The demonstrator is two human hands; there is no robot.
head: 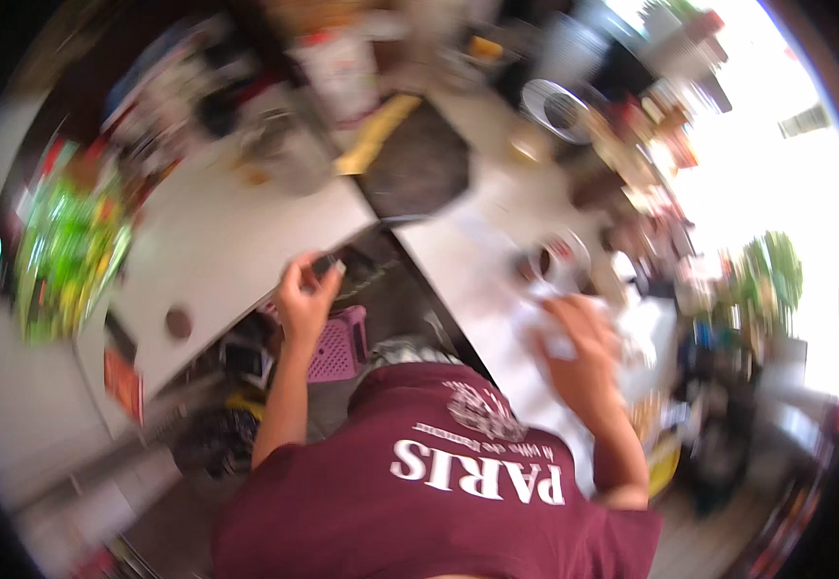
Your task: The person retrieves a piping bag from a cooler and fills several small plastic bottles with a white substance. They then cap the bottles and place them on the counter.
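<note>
My left hand (pixel 305 300) is raised at the front edge of the left white tabletop (pixel 246 239). Its thumb and fingers pinch a small dark object (pixel 324 265) with a pale end, too blurred to identify. My right hand (pixel 580 354) hovers over or rests on the right white tabletop (pixel 456 253); motion blur hides which. Something white shows by its fingers, and whether it is held is unclear. Just beyond that hand is a white cup-like container (pixel 568 257) with red marking and a dark inside.
A dark angular slab (pixel 423 163) with a yellow strip (pixel 376 137) fills the corner between the tabletops. On the left lie a brown round thing (pixel 178 323), an orange packet (pixel 123 385) and shiny green packets (pixel 72 253). A pink perforated plastic stool (pixel 336 347) stands below. Blurred goods crowd the right.
</note>
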